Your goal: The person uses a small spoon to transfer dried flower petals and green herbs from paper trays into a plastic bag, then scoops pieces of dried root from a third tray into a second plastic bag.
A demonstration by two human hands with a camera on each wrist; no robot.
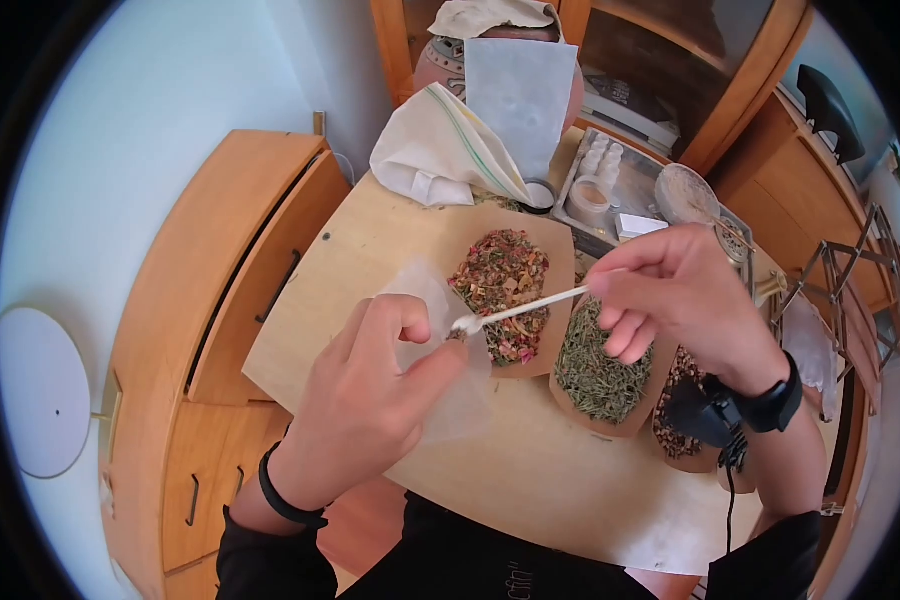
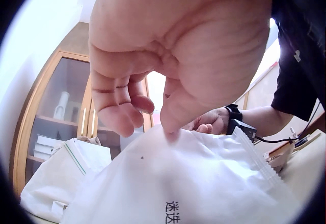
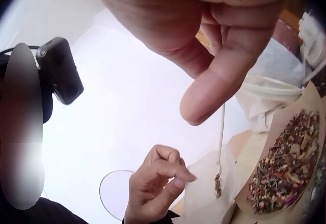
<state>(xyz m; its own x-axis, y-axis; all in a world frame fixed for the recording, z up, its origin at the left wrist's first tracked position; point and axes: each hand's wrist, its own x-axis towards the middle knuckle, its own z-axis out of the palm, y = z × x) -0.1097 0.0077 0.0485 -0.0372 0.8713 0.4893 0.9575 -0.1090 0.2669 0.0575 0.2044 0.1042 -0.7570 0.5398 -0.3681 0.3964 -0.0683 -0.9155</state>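
The thin white paper sachet [image 1: 440, 330] sits over the near middle of the pale wooden table [image 1: 530, 480], held up at its open mouth, and around it we see three brown paper sheets of dried herbs: a reddish mixed blend [image 1: 505, 285] just behind it, green needle-like leaves [image 1: 600, 370] to the right, and a darker heap [image 1: 675, 400] partly hidden under the right wrist. A cream cloth bag [image 1: 440, 150] and a grey tray of small white bottles [image 1: 610, 180] crowd the far edge. Our left hand [image 1: 370, 400] pinches the sachet's upper edge between thumb and curled fingers. Our right hand [image 1: 670, 300] grips the handle end of a slim white spoon [image 1: 515, 312], its tip poised at the sachet's mouth. The left wrist view shows printed black characters on the sachet [image 2: 173, 183] that the head view misses. The right wrist view shows a small clump of herbs on the spoon tip [image 3: 218, 183], right at the sachet's opening.
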